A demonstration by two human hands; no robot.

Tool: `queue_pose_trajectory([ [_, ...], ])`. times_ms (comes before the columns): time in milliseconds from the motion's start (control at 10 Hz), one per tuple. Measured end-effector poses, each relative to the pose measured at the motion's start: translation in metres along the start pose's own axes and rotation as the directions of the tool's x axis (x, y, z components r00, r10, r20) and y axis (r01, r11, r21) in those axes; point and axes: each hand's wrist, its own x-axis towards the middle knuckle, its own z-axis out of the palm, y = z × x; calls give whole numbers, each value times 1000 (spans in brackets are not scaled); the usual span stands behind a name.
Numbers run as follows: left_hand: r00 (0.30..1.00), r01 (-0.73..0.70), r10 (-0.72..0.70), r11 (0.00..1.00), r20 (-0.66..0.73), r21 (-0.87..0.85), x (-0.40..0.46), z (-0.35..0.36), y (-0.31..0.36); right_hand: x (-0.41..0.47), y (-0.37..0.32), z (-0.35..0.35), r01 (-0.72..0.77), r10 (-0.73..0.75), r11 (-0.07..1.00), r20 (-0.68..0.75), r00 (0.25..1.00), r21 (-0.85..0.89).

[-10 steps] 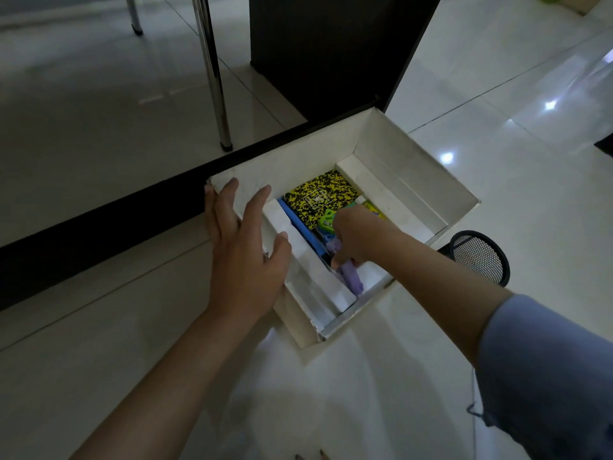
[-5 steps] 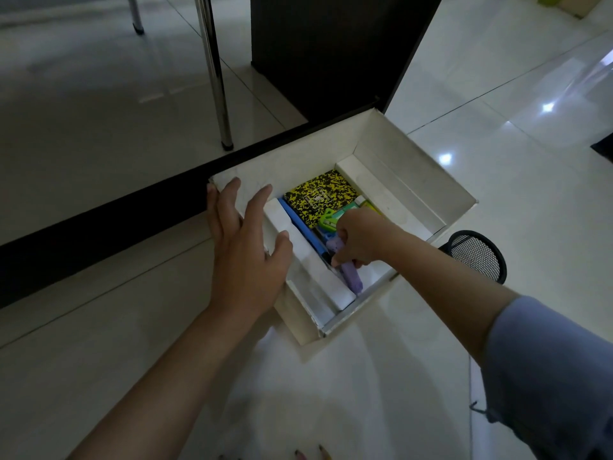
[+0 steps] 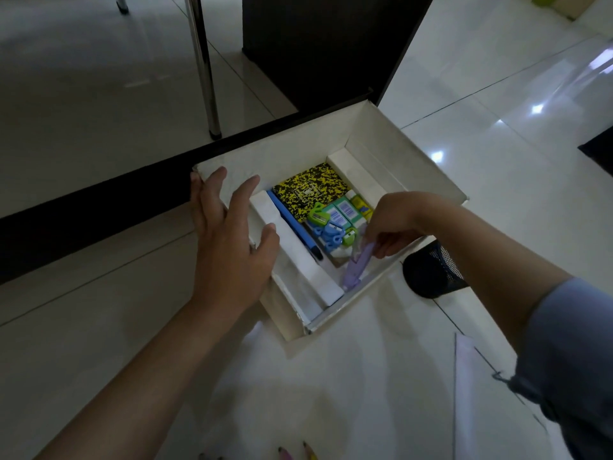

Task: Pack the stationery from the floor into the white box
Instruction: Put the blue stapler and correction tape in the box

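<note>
Since a second ago the right hand [image 3: 394, 224] has drawn back toward the near-right corner of the box, uncovering the sharpeners and erasers it hid; the left hand has barely shifted.

Left to right: left hand [image 3: 229, 240] lies flat with fingers spread over the left wall and inner flap of the white cardboard box [image 3: 408, 154], gripping nothing, just bracing it on the floor. Inside: blue pen [image 3: 292, 224], yellow-and-black speckled notebook [image 3: 311, 190], small blue and green plastic sharpeners [image 3: 328, 230], green-labelled erasers [image 3: 345, 210]. Right hand's fingers curl, pinching the upper end of a pale purple plastic cutter-like tool [image 3: 356, 263], which slants into the near corner.

Judgement: the tool looks light, rigid and smooth, so likely slippery; hold mid-body rather than the tip. Coloured pencil tips [image 3: 310, 453] lie on the floor.
</note>
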Motion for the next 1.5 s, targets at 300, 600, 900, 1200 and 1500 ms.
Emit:
queue_pose_trajectory([
  [300,1000,-11,11,1000,-1,-1,0,-1,0,12,4,-1,-40,31,995,-109,994,-87],
  [600,999,-45,44,999,-7,-28,0,-1,1,20,2,6,-18,-109,825,-190,976,-564],
  [900,998,-65,64,997,-10,-32,1,-1,1,7,-4,20,514,-385,658,341,858,-551],
  [1200,997,-73,73,997,-15,-28,0,0,0,12,-9,28,492,-312,571,381,870,-657],
  [1500,997,-77,77,997,-21,2,0,0,0,4,-5,20,403,-268,618,301,915,-675],
])
